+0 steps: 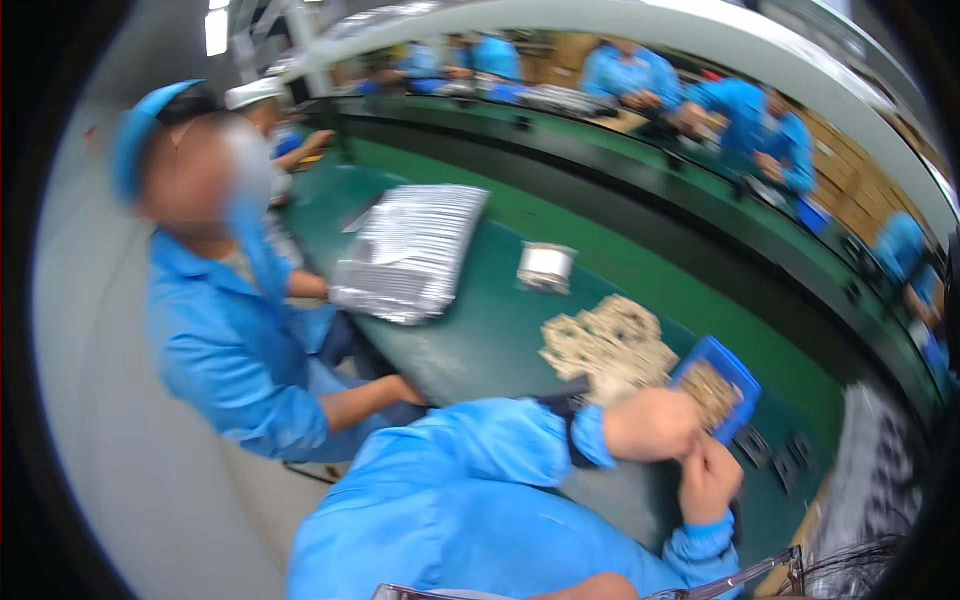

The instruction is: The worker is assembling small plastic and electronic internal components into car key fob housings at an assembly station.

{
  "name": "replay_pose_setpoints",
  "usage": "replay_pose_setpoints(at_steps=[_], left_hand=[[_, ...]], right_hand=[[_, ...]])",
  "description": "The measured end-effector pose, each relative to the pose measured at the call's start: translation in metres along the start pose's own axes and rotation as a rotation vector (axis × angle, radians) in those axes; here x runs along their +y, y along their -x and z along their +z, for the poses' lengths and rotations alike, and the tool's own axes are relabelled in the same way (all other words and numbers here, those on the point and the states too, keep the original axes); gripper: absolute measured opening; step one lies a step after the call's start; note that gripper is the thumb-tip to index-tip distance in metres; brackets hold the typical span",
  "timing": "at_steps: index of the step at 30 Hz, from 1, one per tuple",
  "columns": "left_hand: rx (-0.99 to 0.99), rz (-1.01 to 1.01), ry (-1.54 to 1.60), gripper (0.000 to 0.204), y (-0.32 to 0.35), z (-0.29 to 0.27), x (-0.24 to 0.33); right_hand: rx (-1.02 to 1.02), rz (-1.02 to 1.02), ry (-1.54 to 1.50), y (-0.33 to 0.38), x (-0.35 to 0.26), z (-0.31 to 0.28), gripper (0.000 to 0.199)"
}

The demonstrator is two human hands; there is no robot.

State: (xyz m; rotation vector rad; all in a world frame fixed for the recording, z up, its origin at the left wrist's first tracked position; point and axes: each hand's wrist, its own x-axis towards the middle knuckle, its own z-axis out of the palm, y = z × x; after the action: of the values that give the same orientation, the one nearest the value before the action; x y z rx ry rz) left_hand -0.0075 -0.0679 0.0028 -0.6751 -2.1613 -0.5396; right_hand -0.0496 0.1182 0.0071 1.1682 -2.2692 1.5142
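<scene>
My left hand (652, 425) and my right hand (710, 481) meet in front of a blue bin (744, 385). Both are closed, fingertips pinched together; whatever sits between them is too small or hidden to make out. Small tan pieces (706, 393) fill the bin, just beyond my knuckles. Beside my left wrist, a loose heap of flat beige pieces (612, 340) lies on the green table (430, 358). To the right of my hands, several small black parts (772, 455) rest on the tabletop.
A clear bag with a white label (546, 268) lies farther back. At the left is a large silver-striped package (415, 250). Close on my left sits a co-worker in blue (235, 340). Grey wrapped material (865, 490) stands at the right edge; more people work across the dark conveyor (590, 160).
</scene>
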Motion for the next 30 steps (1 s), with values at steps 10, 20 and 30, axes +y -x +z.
replay_pose_setpoints(at_steps=[10, 20, 30], left_hand=[[0.106, -0.309, -0.120, 0.015, -0.019, -0.005, -0.026], [0.028, -0.105, 0.014, 0.024, -0.023, -0.019, -0.017], [-0.046, -0.096, 0.036, 0.025, -0.022, -0.008, 0.011]], right_hand=[[0.089, 0.466, -0.496, -0.007, 0.017, -0.022, 0.016], [0.077, 0.552, -0.697, -0.007, 0.015, -0.020, 0.024], [0.049, 0.430, -0.809, 0.001, 0.028, -0.013, 0.028]])
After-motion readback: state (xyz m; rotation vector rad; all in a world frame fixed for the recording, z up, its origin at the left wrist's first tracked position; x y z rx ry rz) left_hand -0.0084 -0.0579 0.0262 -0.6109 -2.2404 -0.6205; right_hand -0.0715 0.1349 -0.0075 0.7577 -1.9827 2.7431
